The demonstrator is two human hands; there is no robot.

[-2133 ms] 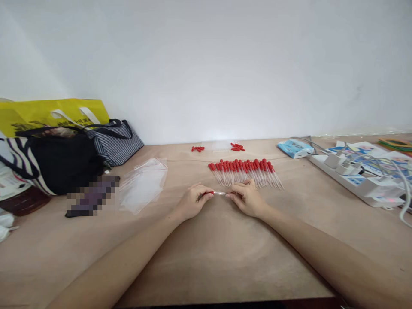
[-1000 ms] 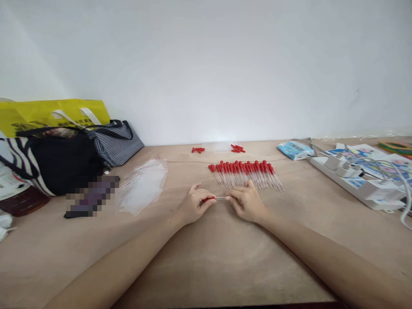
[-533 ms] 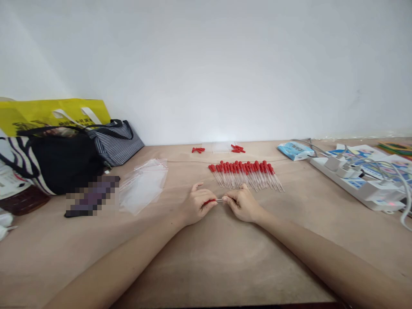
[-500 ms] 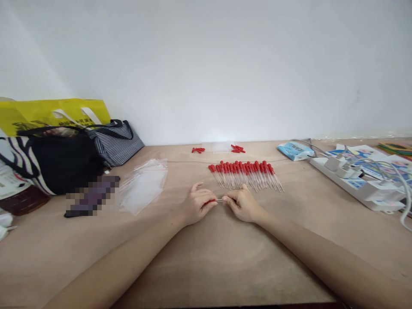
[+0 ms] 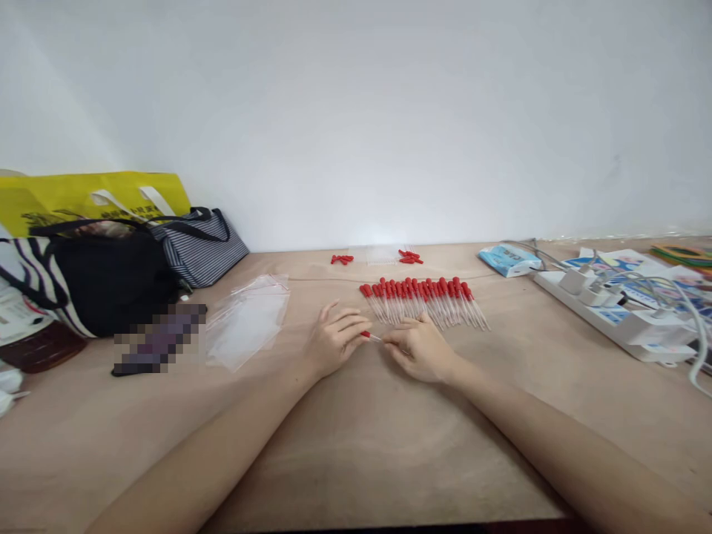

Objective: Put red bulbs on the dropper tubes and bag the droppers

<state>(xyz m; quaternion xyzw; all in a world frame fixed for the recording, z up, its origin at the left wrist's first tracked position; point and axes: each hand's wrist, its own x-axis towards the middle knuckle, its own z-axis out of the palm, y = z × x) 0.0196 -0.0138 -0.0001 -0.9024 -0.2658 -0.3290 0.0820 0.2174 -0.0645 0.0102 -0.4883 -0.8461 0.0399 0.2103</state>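
Note:
My left hand [image 5: 337, 341] is closed around the red rubber bulb of a dropper [image 5: 371, 336], with part of the bulb showing past the fingertips. The clear thin tube runs from it to my right hand [image 5: 414, 347], whose fingers pinch its other end. Just beyond my right hand lies a row of droppers [image 5: 417, 297], red bulbs away from me and clear tubes toward me. Farther back are two small heaps of loose red bulbs, a left heap [image 5: 342, 259] and a right heap [image 5: 411, 256], with clear tubes [image 5: 381, 256] between them.
Clear plastic bags [image 5: 250, 322] lie left of my hands, beside a pixelated dark object [image 5: 161, 340]. Black and striped bags [image 5: 197, 245] and a yellow bag [image 5: 111, 194] stand at the left. To the right are a blue packet [image 5: 509, 259] and a power strip [image 5: 612, 319] with plugs and cables.
Both hands have shifted slightly, the left one a little up and left. The dropper between them now tilts, its bulb end higher, and more of the bulb shows.

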